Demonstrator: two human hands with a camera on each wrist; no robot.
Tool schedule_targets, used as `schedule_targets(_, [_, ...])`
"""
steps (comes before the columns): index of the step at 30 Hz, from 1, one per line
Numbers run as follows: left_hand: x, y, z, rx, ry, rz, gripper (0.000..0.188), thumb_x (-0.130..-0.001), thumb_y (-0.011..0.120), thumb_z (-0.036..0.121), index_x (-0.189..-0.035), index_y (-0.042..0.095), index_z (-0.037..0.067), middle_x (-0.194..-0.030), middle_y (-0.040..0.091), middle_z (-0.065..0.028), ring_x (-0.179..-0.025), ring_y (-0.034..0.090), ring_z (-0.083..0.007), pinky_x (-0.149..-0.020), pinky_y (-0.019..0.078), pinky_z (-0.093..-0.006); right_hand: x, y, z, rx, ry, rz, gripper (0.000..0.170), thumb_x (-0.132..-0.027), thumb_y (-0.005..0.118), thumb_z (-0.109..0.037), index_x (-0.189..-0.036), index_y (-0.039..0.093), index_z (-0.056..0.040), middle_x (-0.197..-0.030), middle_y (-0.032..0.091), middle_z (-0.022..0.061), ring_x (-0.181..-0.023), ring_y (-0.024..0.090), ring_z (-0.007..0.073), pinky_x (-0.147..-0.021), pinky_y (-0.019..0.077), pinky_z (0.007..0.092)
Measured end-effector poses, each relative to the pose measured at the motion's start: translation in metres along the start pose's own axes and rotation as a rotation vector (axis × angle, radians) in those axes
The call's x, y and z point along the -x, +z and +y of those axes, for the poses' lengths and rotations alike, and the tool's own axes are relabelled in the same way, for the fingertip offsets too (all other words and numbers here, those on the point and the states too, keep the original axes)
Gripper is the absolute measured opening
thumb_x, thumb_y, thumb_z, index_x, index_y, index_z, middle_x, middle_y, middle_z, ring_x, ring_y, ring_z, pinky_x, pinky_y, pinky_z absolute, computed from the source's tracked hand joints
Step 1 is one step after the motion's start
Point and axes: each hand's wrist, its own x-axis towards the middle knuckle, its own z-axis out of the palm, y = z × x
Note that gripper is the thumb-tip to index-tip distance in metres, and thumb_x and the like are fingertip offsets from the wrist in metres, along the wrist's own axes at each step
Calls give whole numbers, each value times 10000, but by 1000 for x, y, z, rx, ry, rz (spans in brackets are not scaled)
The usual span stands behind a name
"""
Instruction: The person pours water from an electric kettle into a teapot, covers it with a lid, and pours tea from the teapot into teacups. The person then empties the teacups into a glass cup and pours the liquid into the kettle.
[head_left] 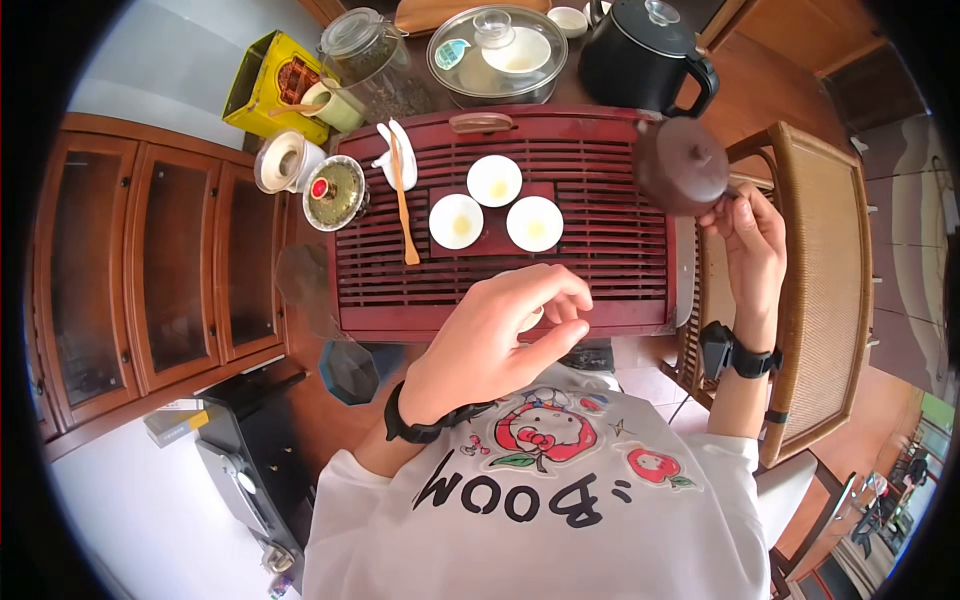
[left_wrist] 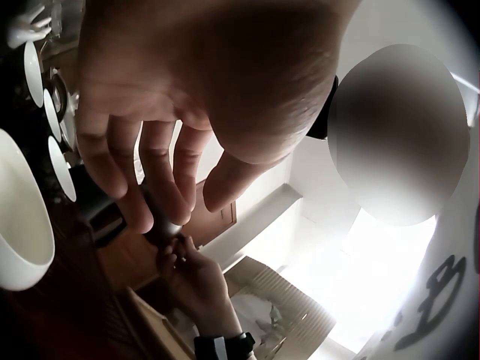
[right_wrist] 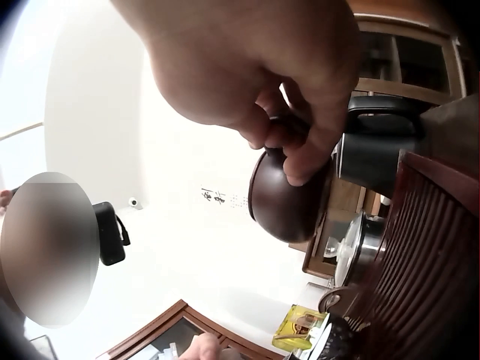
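My right hand (head_left: 752,245) grips the handle of a dark brown lidded teapot (head_left: 683,170) at the right edge of the slatted red tea tray (head_left: 610,310). In the right wrist view the teapot (right_wrist: 281,199) hangs below the curled fingers, above the tray's level. My left hand (head_left: 500,335) is over the tray's near edge, its fingers loosely bent and holding nothing. A white vessel (left_wrist: 22,225) stands close by it in the left wrist view, mostly hidden from above by the hand. Mid-tray, three white cups (head_left: 495,181) stand grouped with a little pale yellow liquid inside.
A wooden tea stick (head_left: 405,215) leans on a white rest at the tray's left. Beside it stands a lidded bowl with a red knob (head_left: 335,192). Behind are a yellow tin (head_left: 265,85), a glass jar (head_left: 365,60), a glass-lidded pot (head_left: 460,75) and a black kettle (head_left: 635,55).
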Motion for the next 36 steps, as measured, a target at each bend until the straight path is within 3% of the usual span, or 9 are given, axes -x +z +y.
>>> schedule_targets(4, [2, 5, 2, 53, -3, -63, 335, -918, 753, 10, -1237, 655, 33, -1069, 720, -65, -933, 711, -141, -781, 559, -279, 29, 13, -8, 95, 26, -7, 295, -1114, 554, -241, -1049, 638, 34, -955, 652, 74, -851, 613, 148, -797, 476, 276])
schedule_targets(6, [6, 10, 8, -1, 5, 53, 487, -894, 764, 15, -1357, 616, 56, -1188, 696, -77, -990, 689, -151, -862, 541, -305, 38, 16, -9, 133, 46, -44, 284, -1102, 576, -228, -1018, 641, 35, -949, 644, 85, -831, 617, 148, -788, 485, 282])
schedule_targets(7, [9, 10, 8, -38, 11, 39, 637, -871, 768, 22, -1472, 561, 74, -1373, 607, -115, -1074, 664, -206, -933, 536, -346, 42, 20, -6, 151, 37, -65, 281, -1096, 587, -218, -999, 638, 41, -937, 634, 90, -819, 620, 150, -775, 490, 283])
schedule_targets(8, [10, 13, 5, -30, 9, 42, 637, -871, 768, 22, -1472, 561, 74, -1373, 607, -115, -1074, 664, -206, -933, 536, -346, 45, 23, -5, 170, 32, -88, 280, -1090, 599, -208, -979, 636, 46, -925, 625, 95, -808, 622, 152, -763, 494, 283])
schedule_targets(10, [12, 21, -2, -162, 176, 163, 690, -863, 762, 26, -1514, 541, 76, -1485, 511, -155, -1121, 646, -272, -966, 538, -381, 48, 39, -12, 179, 42, -80, 266, -1071, 619, -161, -924, 630, 61, -911, 605, 100, -787, 626, 154, -717, 500, 278])
schedule_targets(12, [16, 21, -4, -157, 157, 110, 738, -856, 762, 38, -1550, 516, 81, -1574, 419, -199, -1152, 628, -318, -973, 543, -403, 50, 52, -21, 318, 10, -98, 252, -1053, 626, -124, -887, 625, 65, -919, 604, 99, -758, 625, 149, -676, 497, 272])
schedule_targets(17, [26, 26, -15, -138, 162, 87, 788, -849, 772, 49, -1572, 458, 28, -1622, 335, -246, -1189, 617, -321, -917, 563, -404, 50, 78, -42, 537, -22, -56, 160, -987, 645, -49, -873, 618, 60, -931, 611, 93, -725, 616, 132, -640, 477, 252])
schedule_targets(25, [31, 17, -23, -23, 161, 100, 822, -851, 780, 60, -1580, 405, 1, -1629, 308, -285, -1178, 639, -377, -992, 570, -448, 35, 103, -62, 828, -97, -94, 208, -912, 732, -110, -830, 636, 54, -840, 617, 110, -683, 569, 176, -626, 433, 285])
schedule_targets(36, [32, 9, -26, -11, 117, 61, 797, -856, 769, 72, -1570, 422, -1, -1633, 315, -283, -1164, 659, -402, -986, 575, -465, 24, 120, -74, 1078, -214, -183, 182, -795, 769, -86, -804, 635, 38, -836, 624, 123, -708, 587, 229, -639, 441, 306])
